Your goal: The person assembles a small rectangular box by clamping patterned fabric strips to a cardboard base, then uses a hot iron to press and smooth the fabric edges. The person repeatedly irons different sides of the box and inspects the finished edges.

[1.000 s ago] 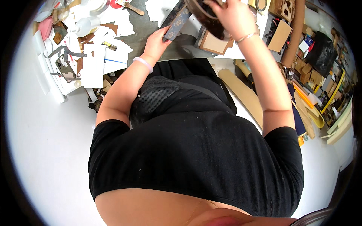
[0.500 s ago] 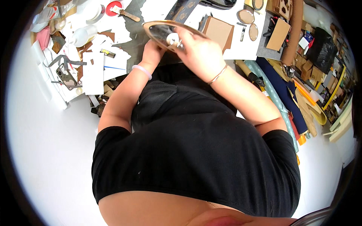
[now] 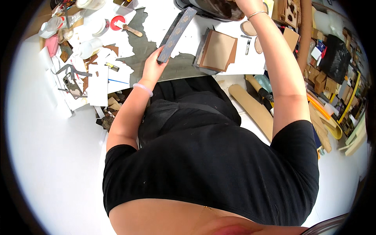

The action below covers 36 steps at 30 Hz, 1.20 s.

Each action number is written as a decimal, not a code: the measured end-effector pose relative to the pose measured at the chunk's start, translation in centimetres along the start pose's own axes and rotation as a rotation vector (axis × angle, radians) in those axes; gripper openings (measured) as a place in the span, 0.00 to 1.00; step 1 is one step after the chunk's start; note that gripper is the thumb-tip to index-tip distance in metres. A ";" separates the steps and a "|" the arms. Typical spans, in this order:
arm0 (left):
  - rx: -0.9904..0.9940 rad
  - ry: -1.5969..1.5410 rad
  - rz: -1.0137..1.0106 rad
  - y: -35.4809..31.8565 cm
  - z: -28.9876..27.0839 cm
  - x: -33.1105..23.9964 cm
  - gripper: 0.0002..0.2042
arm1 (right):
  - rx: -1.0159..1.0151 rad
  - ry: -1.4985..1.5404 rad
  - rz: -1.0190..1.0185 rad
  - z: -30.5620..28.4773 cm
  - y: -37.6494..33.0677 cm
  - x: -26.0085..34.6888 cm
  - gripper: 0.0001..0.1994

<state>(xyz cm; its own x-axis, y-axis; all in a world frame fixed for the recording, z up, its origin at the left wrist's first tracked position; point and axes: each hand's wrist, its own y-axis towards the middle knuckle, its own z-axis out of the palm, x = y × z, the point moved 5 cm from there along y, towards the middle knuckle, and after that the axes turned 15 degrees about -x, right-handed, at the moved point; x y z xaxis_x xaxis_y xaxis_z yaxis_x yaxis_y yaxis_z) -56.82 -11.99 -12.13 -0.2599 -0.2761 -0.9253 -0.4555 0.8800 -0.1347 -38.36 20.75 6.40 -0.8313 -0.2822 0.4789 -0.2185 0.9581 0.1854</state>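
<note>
My left hand (image 3: 154,65) is closed around the near end of a long, narrow dark strip with a gold floral pattern (image 3: 178,33), which looks like a covered box side. It slants up and away over the table's front edge. My right hand (image 3: 250,5) is stretched far forward to the top edge of the picture, where its fingers are mostly cut off. It is beside a glossy dark-brown rounded surface (image 3: 229,11) at the back of the table. Between my arms lies a stack of brown and grey board pieces (image 3: 219,49).
At left are scraps of white paper, a red lid (image 3: 117,22) with a brush (image 3: 131,29) across it, a plastic container (image 3: 90,47), a yellow cutter (image 3: 112,66) and a phone (image 3: 72,83). Rolls of material (image 3: 254,111) stand below the table's right side.
My right hand has moved forward and right; the gold-rimmed oval disc is no longer in front of me. My left hand now holds the patterned strip, which lay farther back.
</note>
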 end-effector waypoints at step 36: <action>-0.034 -0.828 -0.539 -2.9 -4.1 -20.9 0.27 | 0.226 0.165 -0.312 5.3 -0.6 -12.6 0.24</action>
<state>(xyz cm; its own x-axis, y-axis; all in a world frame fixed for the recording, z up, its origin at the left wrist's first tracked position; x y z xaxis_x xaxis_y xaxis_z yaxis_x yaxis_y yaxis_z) -53.60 -10.39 9.03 0.6615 -0.2676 -0.7006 -0.3652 0.7010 -0.6125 -30.50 23.98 -4.32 -0.6185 -0.5471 0.5640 -0.5686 0.8070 0.1592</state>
